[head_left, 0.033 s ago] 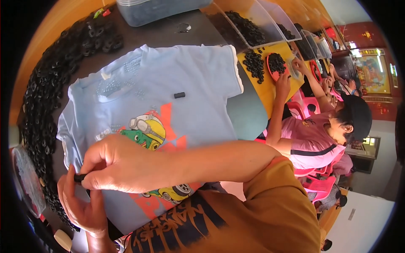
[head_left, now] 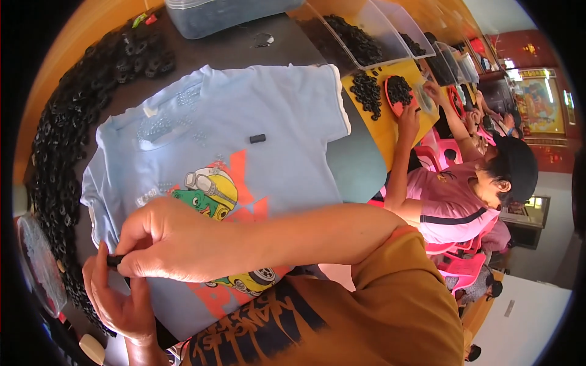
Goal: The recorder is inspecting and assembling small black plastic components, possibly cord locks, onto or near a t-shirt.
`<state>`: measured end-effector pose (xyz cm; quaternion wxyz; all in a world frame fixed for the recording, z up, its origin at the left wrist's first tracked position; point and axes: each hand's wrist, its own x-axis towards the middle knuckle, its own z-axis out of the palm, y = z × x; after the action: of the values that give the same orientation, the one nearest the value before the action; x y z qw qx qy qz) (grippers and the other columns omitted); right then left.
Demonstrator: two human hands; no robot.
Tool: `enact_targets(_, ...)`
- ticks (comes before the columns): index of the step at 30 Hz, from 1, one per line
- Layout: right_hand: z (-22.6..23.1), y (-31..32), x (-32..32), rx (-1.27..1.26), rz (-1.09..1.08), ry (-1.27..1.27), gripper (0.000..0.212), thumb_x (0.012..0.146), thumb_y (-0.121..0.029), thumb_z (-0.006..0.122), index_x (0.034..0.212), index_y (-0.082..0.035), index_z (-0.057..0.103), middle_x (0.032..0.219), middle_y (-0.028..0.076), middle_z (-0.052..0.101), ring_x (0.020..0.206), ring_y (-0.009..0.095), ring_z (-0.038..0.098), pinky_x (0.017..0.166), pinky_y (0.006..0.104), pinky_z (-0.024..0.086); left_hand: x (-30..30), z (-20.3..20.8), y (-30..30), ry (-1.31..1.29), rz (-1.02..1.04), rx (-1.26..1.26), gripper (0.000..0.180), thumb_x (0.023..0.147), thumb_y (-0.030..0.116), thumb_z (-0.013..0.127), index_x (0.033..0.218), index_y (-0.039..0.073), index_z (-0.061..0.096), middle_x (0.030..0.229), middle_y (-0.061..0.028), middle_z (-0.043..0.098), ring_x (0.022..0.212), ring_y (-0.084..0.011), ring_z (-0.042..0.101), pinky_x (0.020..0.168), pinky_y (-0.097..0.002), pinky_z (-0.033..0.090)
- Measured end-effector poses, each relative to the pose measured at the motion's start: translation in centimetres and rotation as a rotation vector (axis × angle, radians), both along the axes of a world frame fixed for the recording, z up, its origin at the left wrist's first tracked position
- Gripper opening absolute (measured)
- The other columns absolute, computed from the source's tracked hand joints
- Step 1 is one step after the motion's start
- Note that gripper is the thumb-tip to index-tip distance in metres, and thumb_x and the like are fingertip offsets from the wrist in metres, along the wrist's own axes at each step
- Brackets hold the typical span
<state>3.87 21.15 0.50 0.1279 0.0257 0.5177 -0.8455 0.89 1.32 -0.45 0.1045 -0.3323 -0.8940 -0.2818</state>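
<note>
My right hand (head_left: 174, 241) is closed, its thumb and forefinger pinching a short black cylindrical piece (head_left: 114, 260). My left hand (head_left: 119, 299) meets the other end of that piece with its fingertips. The piece is partly hidden between the fingers. Under both hands a light blue T-shirt (head_left: 287, 110) with a cartoon print lies spread on the dark table. Another short black cylinder (head_left: 257, 138) rests on the shirt above the print. Small clear beads (head_left: 162, 128) are scattered about the collar.
A long heap of black ring-like parts (head_left: 58, 140) runs along the left. Past the shirt stand a clear tub (head_left: 232, 15) and a clear box of black parts (head_left: 390, 58). A round clear container (head_left: 39, 262) sits at far left. A co-worker in pink (head_left: 452, 189) handles a red dish (head_left: 410, 108) of black parts.
The view has shifted very slightly. My hands keep the same hold on the black piece.
</note>
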Motion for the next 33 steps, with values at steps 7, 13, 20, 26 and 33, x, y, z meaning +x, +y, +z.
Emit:
enact_targets(7, -0.9, -0.2, -0.1, 0.089, -0.049, 0.112, 0.012, 0.073, -0.008, 0.066, 0.077, 0.003, 0.064, 0.066, 0.010, 0.063, 0.061, 0.013, 0.059, 0.055, 0.0262, 0.044, -0.1, -0.1, 0.3, 0.111, -0.101, -0.040, 0.043, 0.078, 0.001, 0.063, 0.118, -0.007, 0.049, 0.099, -0.0193, 0.056, 0.083, -0.0313, 0.055, 0.075, -0.0366, 0.045)
enact_targets(13, -0.7, -0.1, 0.3, 0.222, -0.131, 0.220, 0.011, 0.073, -0.008, 0.065, 0.077, 0.002, 0.063, 0.067, 0.011, 0.063, 0.060, 0.018, 0.061, 0.056, 0.0289, 0.045, 0.0, -1.0, -0.7, 0.099, -0.116, -0.033, 0.036, 0.082, 0.001, 0.060, 0.116, -0.007, 0.052, 0.104, -0.0200, 0.058, 0.092, -0.0343, 0.057, 0.081, -0.0399, 0.046)
enact_targets(20, -0.5, 0.1, -0.1, 0.132, -0.095, 0.142, 0.012, 0.073, -0.008, 0.065, 0.077, 0.002, 0.063, 0.067, 0.012, 0.063, 0.060, 0.018, 0.060, 0.057, 0.0290, 0.044, -0.1, -0.3, -0.8, 0.214, -0.053, -0.168, 0.039, 0.082, 0.005, 0.060, 0.118, -0.006, 0.051, 0.112, -0.0205, 0.056, 0.104, -0.0366, 0.053, 0.092, -0.0429, 0.040)
enact_targets(26, -0.3, 0.3, 0.2, 0.104, 0.040, -0.015, 0.012, 0.078, -0.006, 0.064, 0.085, 0.003, 0.065, 0.071, 0.007, 0.063, 0.065, 0.011, 0.057, 0.057, 0.0257, 0.043, -1.0, 1.0, 1.9, 0.097, -0.287, -0.009, 0.047, 0.071, 0.011, 0.072, 0.108, -0.008, 0.052, 0.085, -0.0156, 0.058, 0.068, -0.0280, 0.055, 0.068, -0.0435, 0.044)
enact_targets(33, 0.9, 1.9, 1.3, 0.214, 0.107, 0.183, 0.014, 0.079, 0.005, 0.061, 0.092, 0.005, 0.064, 0.084, 0.009, 0.065, 0.072, 0.013, 0.060, 0.060, 0.0247, 0.046, -1.4, 0.0, 3.0, 0.513, -0.434, 0.318, 0.042, 0.065, 0.015, 0.077, 0.099, -0.002, 0.059, 0.072, -0.0032, 0.050, 0.055, -0.0153, 0.047, 0.052, -0.0334, 0.043)
